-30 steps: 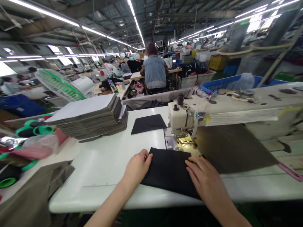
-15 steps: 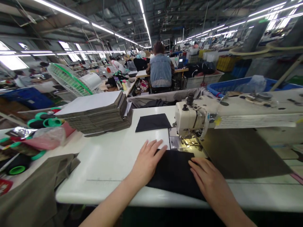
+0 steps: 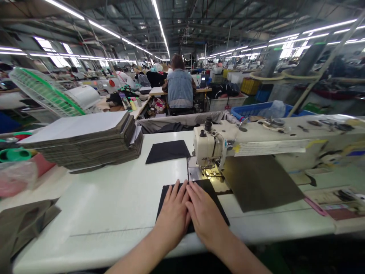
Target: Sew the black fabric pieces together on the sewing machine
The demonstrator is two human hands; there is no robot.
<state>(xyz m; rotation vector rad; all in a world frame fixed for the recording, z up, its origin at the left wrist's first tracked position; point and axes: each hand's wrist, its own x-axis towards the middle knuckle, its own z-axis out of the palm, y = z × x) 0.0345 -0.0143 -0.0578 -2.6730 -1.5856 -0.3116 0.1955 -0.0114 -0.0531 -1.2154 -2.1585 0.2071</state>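
Head camera: at lower center, the left hand (image 3: 172,220) and right hand (image 3: 205,219) lay palm down, side by side, over the black fabric panel (image 3: 209,188). The left fingers were slightly spread; the right ones were held close together. Neither hand pinched anything, and both pointed toward the top of the frame, the forearms slanting in from the bottom edge. The panel lay on the white tabletop (image 3: 108,201) near its front edge, its middle covered by the hands.

Just beyond its far right corner stood the head of the sewing machine (image 3: 251,133), above a lit metal plate (image 3: 194,174). Right of center, an olive fabric panel (image 3: 262,186) ran under the machine's arm, which hid its far part. A second black piece (image 3: 167,151) lay flat left of the machine head. At center left rose a stack of grey-brown pieces (image 3: 85,154), topped with a white sheet (image 3: 76,127) and partly blocking the view of a green-rimmed fan (image 3: 42,91). Crumpled olive cloth (image 3: 23,224) lay at lower left, and a pink-handled tool (image 3: 315,206) at lower right. At upper center, a person in a denim vest (image 3: 180,87) sat facing away; a blue basket (image 3: 242,112) stood behind the machine.
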